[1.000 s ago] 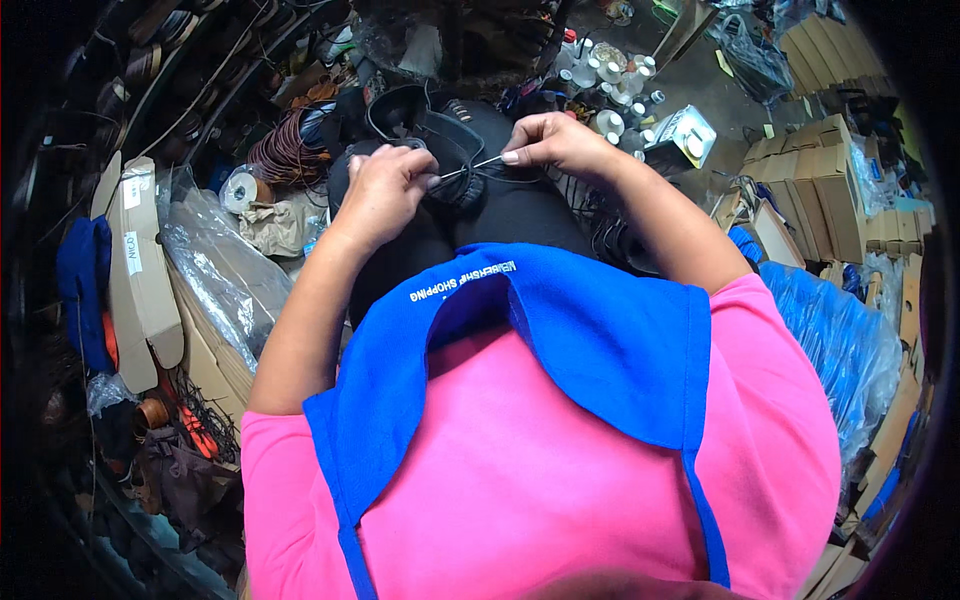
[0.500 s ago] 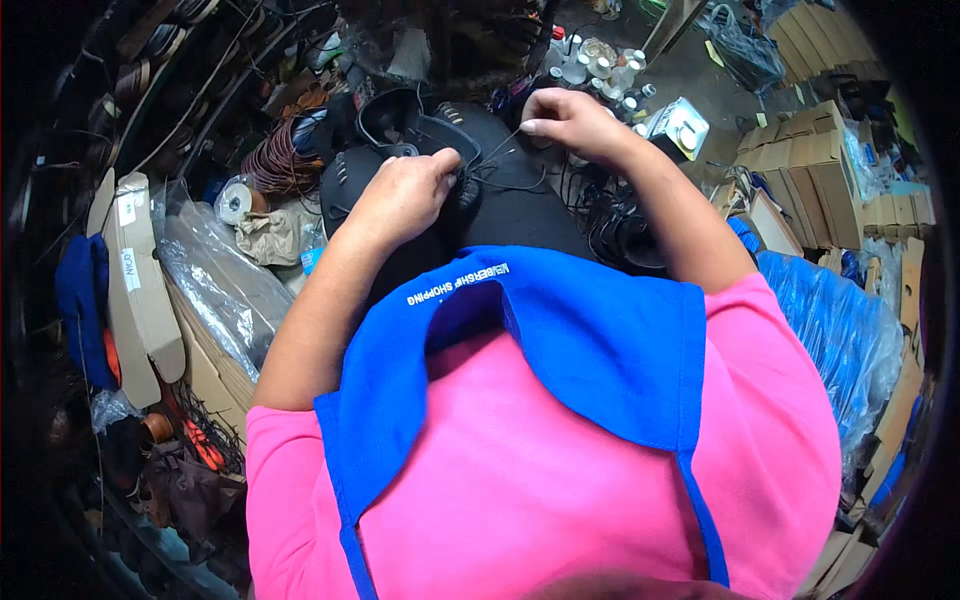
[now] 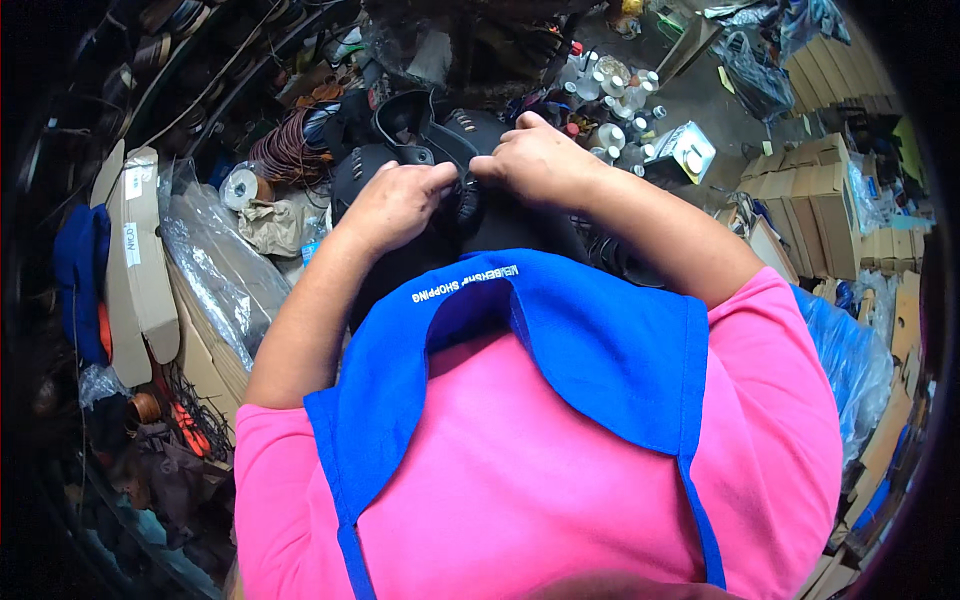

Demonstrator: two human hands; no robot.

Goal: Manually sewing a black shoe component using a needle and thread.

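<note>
A black leather piece (image 3: 425, 140) with a curved strap and a laced edge rests over my lap, between my knees. My left hand (image 3: 405, 203) pinches its near left side, thumb and forefinger closed. Close beside it, my right hand (image 3: 535, 165) has its fingers curled together at the piece's right side. What those right fingertips grip is hidden, and the thin dark cord does not show clearly. Black trousers (image 3: 362, 172) with pale stitch marks at the knees lie underneath. A blue apron (image 3: 610, 370) covers my pink shirt.
Plastic bottles (image 3: 610, 95) and a white square container (image 3: 682, 152) stand on the floor ahead. Cardboard boxes (image 3: 800, 205) are stacked at right, above a plastic-wrapped blue bundle (image 3: 845, 345). At left lie a brown cord coil (image 3: 287, 152), a spool (image 3: 240, 187) and clear plastic sheeting (image 3: 215, 255).
My right hand has come back left and down from pulling a thin dark cord out to the right, and now sits beside my left hand. The left hand has shifted only slightly.
</note>
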